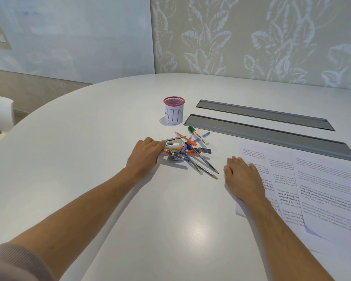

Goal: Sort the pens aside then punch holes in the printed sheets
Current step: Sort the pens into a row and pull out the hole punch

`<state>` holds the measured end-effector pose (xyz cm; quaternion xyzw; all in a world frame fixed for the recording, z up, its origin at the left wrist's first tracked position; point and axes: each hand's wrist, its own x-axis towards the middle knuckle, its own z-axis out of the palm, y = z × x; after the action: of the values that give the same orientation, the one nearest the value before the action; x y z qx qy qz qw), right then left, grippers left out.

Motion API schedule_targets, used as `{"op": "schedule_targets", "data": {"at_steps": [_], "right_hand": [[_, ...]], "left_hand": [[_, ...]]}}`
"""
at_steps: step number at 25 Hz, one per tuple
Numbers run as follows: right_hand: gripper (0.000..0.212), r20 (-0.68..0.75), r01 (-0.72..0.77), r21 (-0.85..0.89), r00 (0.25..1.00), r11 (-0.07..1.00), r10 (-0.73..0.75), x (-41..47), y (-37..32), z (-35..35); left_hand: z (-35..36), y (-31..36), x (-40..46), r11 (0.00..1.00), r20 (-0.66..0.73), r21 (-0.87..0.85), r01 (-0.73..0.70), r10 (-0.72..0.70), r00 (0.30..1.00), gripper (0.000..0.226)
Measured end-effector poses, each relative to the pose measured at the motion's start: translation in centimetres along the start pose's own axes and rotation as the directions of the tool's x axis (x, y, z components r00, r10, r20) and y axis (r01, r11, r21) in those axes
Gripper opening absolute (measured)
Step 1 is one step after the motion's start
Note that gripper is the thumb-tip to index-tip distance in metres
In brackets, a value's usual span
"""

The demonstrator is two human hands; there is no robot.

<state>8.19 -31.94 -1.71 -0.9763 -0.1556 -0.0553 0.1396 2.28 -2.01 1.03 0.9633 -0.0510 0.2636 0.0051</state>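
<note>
Pen-sorting step: left hand (145, 154) grip pinching a pencil (175, 138) from the pile (187, 152); right hand (242, 176) flat, holding nothing, on printed sheets (322, 185); next, lift toward bin cup (173, 110).

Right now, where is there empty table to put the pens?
Bare table spreads wide to the left of the left hand and the BIN cup. A smaller bare patch lies near you, between both arms. It is crowded around the pen pile, and the printed sheets under the right hand fill the right.
</note>
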Motion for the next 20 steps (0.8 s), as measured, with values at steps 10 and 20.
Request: {"op": "schedule_targets", "data": {"at_steps": [10, 20], "right_hand": [[0.044, -0.011, 0.009, -0.013, 1.000, 1.000, -0.009, 0.0, 0.1, 0.1], [0.043, 0.000, 0.002, -0.016, 1.000, 1.000, -0.002, 0.1, 0.1, 0.1]], "left_hand": [[-1.9, -4.1, -0.1, 0.934, -0.020, 0.034, 0.355, -0.354, 0.935, 0.017], [-1.9, -8.5, -1.3, 0.813, 0.158, 0.227, 0.536, -0.574, 0.804, 0.016]]}}
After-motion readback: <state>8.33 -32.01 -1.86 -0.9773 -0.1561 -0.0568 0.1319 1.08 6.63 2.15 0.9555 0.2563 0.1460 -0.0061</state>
